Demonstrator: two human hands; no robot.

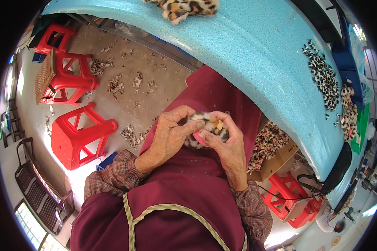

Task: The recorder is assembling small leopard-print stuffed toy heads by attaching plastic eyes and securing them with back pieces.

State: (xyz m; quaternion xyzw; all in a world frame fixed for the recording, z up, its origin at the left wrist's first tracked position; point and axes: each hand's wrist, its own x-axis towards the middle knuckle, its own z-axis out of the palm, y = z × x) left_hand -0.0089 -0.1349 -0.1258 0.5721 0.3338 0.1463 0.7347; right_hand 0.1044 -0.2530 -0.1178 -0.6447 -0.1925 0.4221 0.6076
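Note:
Above my lap, my left hand [171,130] and my right hand [231,144] hold a small furry plush piece [203,117] between them. Its fur is spotted white, black and orange-tan. Both thumbs press on a pink patch [200,137] on its front, and a small yellowish bit [218,124] shows near the right fingers. The fingers wrap around the sides of the plush piece, so its back is hidden. A maroon apron [184,184] covers my lap beneath it.
A blue speckled table [255,54] curves across the front and right, bearing spotted furry pieces [188,9] and a pile of small black-and-white parts [324,79]. A cardboard box [276,161] of furry pieces stands right of my lap. Red stools [77,136] and fur scraps [115,85] lie left.

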